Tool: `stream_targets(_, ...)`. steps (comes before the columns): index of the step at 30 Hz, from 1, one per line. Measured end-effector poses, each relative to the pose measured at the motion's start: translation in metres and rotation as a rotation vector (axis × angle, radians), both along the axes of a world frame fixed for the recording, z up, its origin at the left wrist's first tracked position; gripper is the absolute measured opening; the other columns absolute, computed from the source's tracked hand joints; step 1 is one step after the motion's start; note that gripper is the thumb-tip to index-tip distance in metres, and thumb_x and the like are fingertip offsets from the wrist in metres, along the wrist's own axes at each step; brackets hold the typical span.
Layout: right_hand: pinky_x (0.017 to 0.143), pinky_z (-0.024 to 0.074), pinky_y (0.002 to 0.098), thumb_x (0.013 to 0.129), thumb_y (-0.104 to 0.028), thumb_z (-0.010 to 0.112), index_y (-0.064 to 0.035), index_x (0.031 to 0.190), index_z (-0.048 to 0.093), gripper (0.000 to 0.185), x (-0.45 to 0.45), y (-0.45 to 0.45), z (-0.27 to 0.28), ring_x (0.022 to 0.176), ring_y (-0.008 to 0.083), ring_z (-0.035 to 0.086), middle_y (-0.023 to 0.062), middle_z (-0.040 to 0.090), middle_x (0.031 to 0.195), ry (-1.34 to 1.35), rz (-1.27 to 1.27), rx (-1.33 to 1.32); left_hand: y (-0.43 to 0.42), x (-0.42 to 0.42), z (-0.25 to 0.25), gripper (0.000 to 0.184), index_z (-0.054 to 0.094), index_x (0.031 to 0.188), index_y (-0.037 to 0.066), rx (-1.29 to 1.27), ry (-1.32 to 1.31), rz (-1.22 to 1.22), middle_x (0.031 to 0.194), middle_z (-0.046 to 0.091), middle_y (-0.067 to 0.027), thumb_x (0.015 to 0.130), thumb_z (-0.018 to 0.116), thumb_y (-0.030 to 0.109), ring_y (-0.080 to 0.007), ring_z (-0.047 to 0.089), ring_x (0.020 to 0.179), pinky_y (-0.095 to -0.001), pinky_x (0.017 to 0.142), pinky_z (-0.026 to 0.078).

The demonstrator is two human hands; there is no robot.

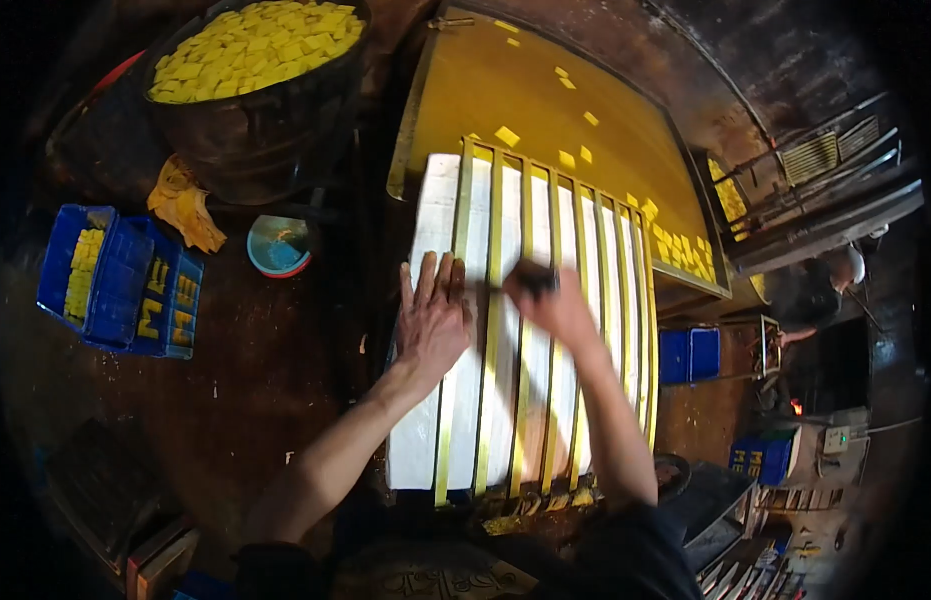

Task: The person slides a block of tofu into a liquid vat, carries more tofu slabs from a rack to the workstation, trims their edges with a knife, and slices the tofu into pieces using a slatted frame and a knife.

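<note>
Dim workshop with a stained brown floor point(255, 410), and at the far end of the work a broad yellow-stained table point(465, 85) with small yellow squares point(685, 250) scattered thinly across the middle and gathered thickly at the right corner. Directly in front of the wearer, near that table, a large white slab point(435, 205) under a row of long yellowish slats point(494, 200), bare along the left margin, with bright light and shadow across both. Left hand point(432, 325) laid palm down over the slab's left part, fingers extended and a little spread, fingertips beside the slats. Right hand point(565, 312) above the middle slats, curled tightly around a dark tool point(530, 278), blurred and too hidden for a sure name. Off to the upper left, a big dark vat point(250, 150) heaped with yellow square pieces point(255, 50), an orange-yellow cloth point(185, 205) just below, and near that cloth a red-rimmed bowl point(268, 258). Farther left, two blue crates point(130, 265) side by side, one with yellow pieces inside. To the right, another blue crate point(690, 355), and beyond that, near a dark wall, another person's hand point(797, 335).
</note>
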State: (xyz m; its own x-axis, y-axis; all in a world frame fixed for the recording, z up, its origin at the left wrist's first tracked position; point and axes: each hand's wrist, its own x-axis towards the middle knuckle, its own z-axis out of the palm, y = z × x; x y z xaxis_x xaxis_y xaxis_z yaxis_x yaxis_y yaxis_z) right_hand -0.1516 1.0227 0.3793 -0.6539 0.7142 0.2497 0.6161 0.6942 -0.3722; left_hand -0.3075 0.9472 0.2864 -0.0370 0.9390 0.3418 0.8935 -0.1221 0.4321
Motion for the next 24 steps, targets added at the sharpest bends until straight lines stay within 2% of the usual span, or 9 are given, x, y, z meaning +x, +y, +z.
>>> stream_targets(3, 0.054, 0.0523, 0.0372, 0.079, -0.019, 0.065, -0.0077, 0.08, 0.061, 0.011, 0.022, -0.167, 0.046, 0.056, 0.03, 0.063, 0.0137, 0.059, 0.059, 0.086, -0.244, -0.979, -0.001, 0.0, -0.005, 0.052, 0.042, 0.138, -0.005, 0.009, 0.011, 0.0, 0.145, 0.041, -0.0199, 0.092, 0.048, 0.019, -0.0356, 0.029, 0.14, -0.0574, 0.115, 0.015)
stream_targets(4, 0.055, 0.0523, 0.0367, 0.081, -0.018, 0.065, -0.0052, 0.079, 0.061, 0.014, 0.034, -0.2, 0.035, 0.056, 0.0301, 0.064, 0.0151, 0.059, 0.06, -0.082, -0.128, -0.704, 0.0, 0.0, -0.005, 0.052, 0.042, 0.138, -0.005, 0.009, 0.03, 0.005, 0.145, 0.041, -0.0198, 0.092, 0.048, 0.019, -0.0355, 0.029, 0.14, -0.0573, 0.115, 0.015)
stream_targets(6, 0.056, 0.0515, 0.0358, 0.081, -0.017, 0.066, -0.0026, 0.079, 0.061, 0.015, 0.031, -0.211, 0.053, 0.057, 0.0297, 0.064, 0.0161, 0.059, 0.06, -0.069, -0.106, -0.818, -0.001, 0.0, -0.002, 0.052, 0.042, 0.138, -0.005, 0.009, 0.029, 0.005, 0.145, 0.041, -0.0199, 0.092, 0.048, 0.02, -0.0355, 0.029, 0.14, -0.0573, 0.115, 0.015)
stream_targets(8, 0.056, 0.0506, 0.0329, 0.08, -0.014, 0.068, -0.0016, 0.081, 0.062, 0.014, 0.018, -0.179, 0.084, 0.057, 0.024, 0.065, 0.0141, 0.06, 0.061, 0.078, -0.223, -0.862, 0.001, -0.001, -0.003, 0.053, 0.042, 0.138, -0.005, 0.015, 0.038, 0.009, 0.145, 0.041, -0.02, 0.092, 0.048, 0.02, -0.0355, 0.029, 0.14, -0.0574, 0.115, 0.015)
stream_targets(9, 0.056, 0.0494, 0.0291, 0.082, -0.013, 0.066, -0.0015, 0.081, 0.061, 0.012, 0.013, -0.15, 0.082, 0.058, 0.0202, 0.066, 0.0111, 0.059, 0.061, 0.23, -0.145, -0.599, 0.001, 0.0, -0.004, 0.052, 0.043, 0.137, -0.005, 0.041, 0.007, 0.006, 0.144, 0.042, -0.02, 0.092, 0.048, 0.02, -0.0357, 0.029, 0.14, -0.0577, 0.115, 0.016)
stream_targets(12, 0.052, 0.0469, 0.0374, 0.086, -0.016, 0.062, -0.0038, 0.084, 0.061, 0.012, -0.038, -0.002, 0.06, 0.058, 0.0324, 0.063, 0.0168, 0.057, 0.061, 0.188, -0.033, 0.102, -0.001, -0.001, 0.001, 0.05, 0.046, 0.134, -0.003, 0.063, -0.048, 0.031, 0.14, 0.047, -0.0183, 0.091, 0.05, 0.02, -0.0353, 0.031, 0.139, -0.0587, 0.113, 0.018)
stream_targets(16, 0.065, 0.0524, 0.0434, 0.078, -0.018, 0.066, -0.0013, 0.081, 0.064, 0.018, -0.114, 0.165, 0.004, 0.07, 0.0402, 0.064, 0.024, 0.063, 0.072, 0.203, -0.07, 0.318, -0.001, -0.001, -0.002, 0.052, 0.045, 0.137, -0.003, -0.004, -0.001, 0.034, 0.145, 0.044, -0.0163, 0.091, 0.047, 0.022, -0.0344, 0.027, 0.141, -0.0574, 0.115, 0.015)
stream_targets(20, 0.068, 0.0527, 0.0458, 0.075, -0.019, 0.067, 0.0002, 0.077, 0.064, 0.019, -0.117, 0.154, 0.005, 0.072, 0.0415, 0.064, 0.0253, 0.064, 0.073, 0.103, -0.114, 0.237, -0.002, -0.002, -0.002, 0.056, 0.041, 0.139, -0.003, -0.045, -0.004, 0.024, 0.149, 0.037, -0.0167, 0.09, 0.049, 0.022, -0.0355, 0.022, 0.143, -0.0578, 0.115, 0.013)
stream_targets(24, 0.065, 0.0521, 0.0457, 0.074, -0.016, 0.067, 0.0008, 0.073, 0.062, 0.017, -0.081, 0.036, 0.017, 0.067, 0.0429, 0.062, 0.0227, 0.062, 0.066, 0.03, -0.024, 0.136, -0.034, -0.003, 0.013, 0.078, 0.026, 0.143, -0.009, -0.029, -0.091, 0.051, 0.154, 0.014, -0.0276, 0.082, 0.062, 0.024, -0.0414, 0.012, 0.145, -0.0572, 0.116, 0.008)
